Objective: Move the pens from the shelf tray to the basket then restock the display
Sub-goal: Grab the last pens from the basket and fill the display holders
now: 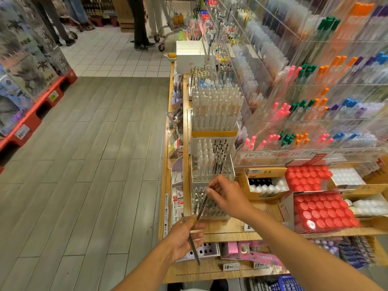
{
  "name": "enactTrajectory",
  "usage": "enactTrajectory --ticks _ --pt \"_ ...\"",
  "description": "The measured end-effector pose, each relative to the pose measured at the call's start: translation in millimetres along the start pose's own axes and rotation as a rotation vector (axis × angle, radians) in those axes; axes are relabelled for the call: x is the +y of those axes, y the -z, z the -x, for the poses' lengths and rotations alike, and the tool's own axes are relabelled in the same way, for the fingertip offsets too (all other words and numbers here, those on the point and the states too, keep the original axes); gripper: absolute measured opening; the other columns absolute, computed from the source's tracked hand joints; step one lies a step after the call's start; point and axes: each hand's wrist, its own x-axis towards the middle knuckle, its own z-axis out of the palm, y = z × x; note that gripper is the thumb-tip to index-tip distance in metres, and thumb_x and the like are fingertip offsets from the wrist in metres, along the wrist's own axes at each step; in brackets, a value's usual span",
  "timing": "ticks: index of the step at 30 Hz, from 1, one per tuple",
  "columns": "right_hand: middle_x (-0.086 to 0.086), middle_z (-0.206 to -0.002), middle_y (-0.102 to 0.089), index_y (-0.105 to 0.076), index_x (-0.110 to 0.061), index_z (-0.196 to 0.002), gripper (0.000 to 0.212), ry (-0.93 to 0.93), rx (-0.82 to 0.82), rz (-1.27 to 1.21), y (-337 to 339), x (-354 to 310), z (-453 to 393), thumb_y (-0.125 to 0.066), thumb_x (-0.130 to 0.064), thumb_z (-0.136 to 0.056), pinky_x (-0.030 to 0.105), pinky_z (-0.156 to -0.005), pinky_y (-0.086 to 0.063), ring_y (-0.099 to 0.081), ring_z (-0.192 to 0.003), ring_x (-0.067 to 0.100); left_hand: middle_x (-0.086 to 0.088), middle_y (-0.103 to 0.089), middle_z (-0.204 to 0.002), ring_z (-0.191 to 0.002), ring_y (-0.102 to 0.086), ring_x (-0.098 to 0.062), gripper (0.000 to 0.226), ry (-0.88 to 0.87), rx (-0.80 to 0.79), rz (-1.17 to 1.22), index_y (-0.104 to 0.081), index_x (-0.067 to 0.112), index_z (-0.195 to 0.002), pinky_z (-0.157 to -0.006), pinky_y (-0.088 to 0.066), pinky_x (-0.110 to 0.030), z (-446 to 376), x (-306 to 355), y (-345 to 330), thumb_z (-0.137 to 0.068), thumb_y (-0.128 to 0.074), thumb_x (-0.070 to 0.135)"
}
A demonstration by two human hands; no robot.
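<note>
My left hand [184, 238] grips a small bunch of dark pens [194, 250] whose tips point down toward the lower shelf. My right hand [225, 195] pinches the top end of one slim dark pen [202, 206], which slants down to the left hand. Both hands hover over a clear acrylic pen tray [218, 215] on the wooden shelf, with several pens standing in its holes. A blue basket [288, 283] shows at the bottom edge, below the shelf.
Taller clear pen stands [214, 162] rise behind the tray. Boxes of red-capped bottles [321, 211] sit to the right, and a wall of coloured pens [304, 114] fills the upper right. Grey aisle floor lies to the left; people and a trolley [168, 24] stand far off.
</note>
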Motion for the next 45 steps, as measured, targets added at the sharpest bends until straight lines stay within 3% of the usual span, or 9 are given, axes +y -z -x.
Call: enactTrajectory --ticks 5,10,13,20,26,33,38,42,45 --pt "-0.007 -0.076 -0.066 -0.054 -0.02 -0.101 0.013 0.103 -0.018 0.211 -17.8 11.5 4.7 -0.06 -0.03 -0.095 0.02 -0.055 -0.043 -0.058 -0.064 0.007 -0.012 -0.07 -0.074 -0.049 -0.054 -0.016 0.022 0.047 0.133 -0.012 -0.059 0.004 -0.117 -0.042 -0.05 -0.025 -6.1 -0.9 7.1 -0.1 -0.057 0.017" --pt "-0.002 -0.083 -0.066 -0.051 -0.018 -0.103 0.014 0.103 -0.067 0.297 -30.7 23.3 5.6 -0.057 -0.028 -0.096 0.026 -0.058 -0.045 -0.06 -0.069 0.014 -0.01 -0.068 -0.066 -0.044 -0.049 -0.014 0.019 0.058 0.148 -0.008 -0.059 0.005 -0.115 -0.039 -0.047 -0.022 -9.0 -0.6 11.7 -0.1 -0.057 0.016" --pt "-0.003 -0.084 -0.066 -0.052 -0.018 -0.103 0.014 0.107 -0.058 0.332 -33.6 28.6 4.3 -0.058 -0.028 -0.096 0.024 -0.059 -0.041 -0.057 -0.068 0.012 -0.011 -0.069 -0.066 -0.044 -0.05 -0.014 0.018 0.05 0.163 -0.009 -0.058 0.004 -0.113 -0.038 -0.047 -0.023 -9.1 -0.9 12.3 -0.099 -0.059 0.016" --pt "-0.002 -0.093 -0.064 -0.061 -0.017 -0.096 0.008 0.201 -0.081 0.417 -39.8 25.5 -1.2 -0.063 -0.021 -0.09 0.026 -0.072 -0.042 -0.058 -0.087 0.017 -0.01 -0.067 -0.063 -0.046 -0.05 -0.015 0.014 0.037 0.164 -0.004 -0.06 0.006 -0.111 -0.041 -0.048 -0.024 -10.9 1.5 12.0 -0.1 -0.056 0.013" --pt "0.003 -0.099 -0.059 -0.067 -0.013 -0.096 0.011 0.187 -0.112 0.52 -45.8 18.3 -0.3 -0.06 -0.018 -0.089 0.034 -0.083 -0.045 -0.054 -0.094 0.023 -0.012 -0.065 -0.073 -0.047 -0.051 -0.015 0.013 0.019 0.146 -0.014 -0.058 0.008 -0.113 -0.041 -0.048 -0.024 -10.1 5.5 12.6 -0.101 -0.054 0.011" --pt "0.006 -0.107 -0.055 -0.07 -0.012 -0.101 0.019 0.079 -0.193 0.677 -49.5 1.9 -9.1 -0.061 -0.012 -0.084 0.036 -0.082 -0.042 -0.051 -0.104 0.027 -0.013 -0.067 -0.085 -0.049 -0.048 -0.013 0.019 -0.013 0.114 -0.099 -0.056 0.004 -0.116 -0.04 -0.042 -0.023 -5.8 7.6 8.0 -0.1 -0.054 0.014" --pt "-0.003 -0.106 -0.057 -0.068 -0.023 -0.106 0.023 -0.004 -0.245 0.377 -40.2 0.8 -5.5 -0.07 -0.03 -0.084 0.029 -0.084 -0.041 -0.051 -0.099 0.014 -0.011 -0.07 -0.089 -0.053 -0.046 -0.011 0.021 -0.081 -0.04 -0.165 -0.054 0.007 -0.122 -0.045 -0.036 -0.024 -1.3 9.8 0.3 -0.101 -0.051 0.009" --pt "-0.016 -0.076 -0.064 -0.068 -0.014 -0.111 0.02 -0.139 -0.435 -0.113 -29.7 -8.2 5.4 -0.068 -0.015 -0.09 0.021 -0.059 -0.048 -0.059 -0.061 0.005 -0.011 -0.071 -0.091 -0.058 -0.048 -0.012 0.024 -0.064 -0.254 -0.253 -0.049 0.007 -0.123 -0.053 -0.037 -0.026 4.9 10.7 -4.4 -0.1 -0.048 0.004" --pt "-0.011 -0.066 -0.064 -0.064 -0.004 -0.108 0.015 -0.188 -0.465 -0.239 -23.6 -12.7 8.0 -0.063 -0.009 -0.093 0.029 -0.049 -0.047 -0.054 -0.049 0.016 -0.013 -0.07 -0.094 -0.06 -0.05 -0.013 0.026 -0.074 -0.307 -0.269 -0.047 0.005 -0.127 -0.056 -0.041 -0.027 5.9 11.0 -7.9 -0.101 -0.047 0.004"
